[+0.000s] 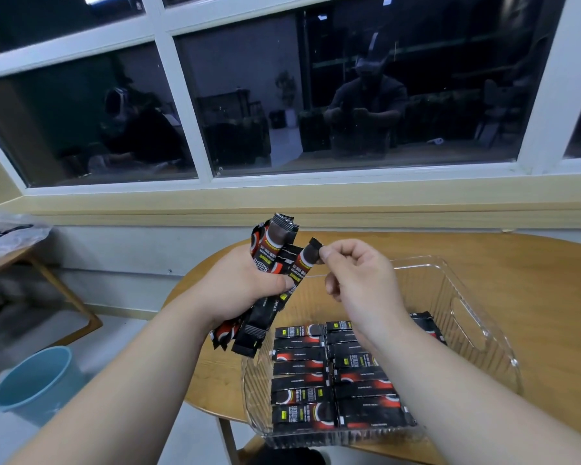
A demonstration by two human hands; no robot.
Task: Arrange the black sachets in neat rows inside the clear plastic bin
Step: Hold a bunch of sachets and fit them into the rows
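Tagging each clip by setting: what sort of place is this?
Probably an office or common room: a wooden table beside a white-framed window whose dark glass reflects furniture, and a blue waste bin on the floor.

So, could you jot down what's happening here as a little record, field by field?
Left hand: the left hand grips a bundle of black sachets above the table edge
Right hand: the right hand pinches the top end of one sachet in that bundle
Bin: a clear plastic bin stands on the wooden table
In the bin: laid sachets lie flat in at least two rows; the right forearm hides part
Floor: a blue bucket stands at the left
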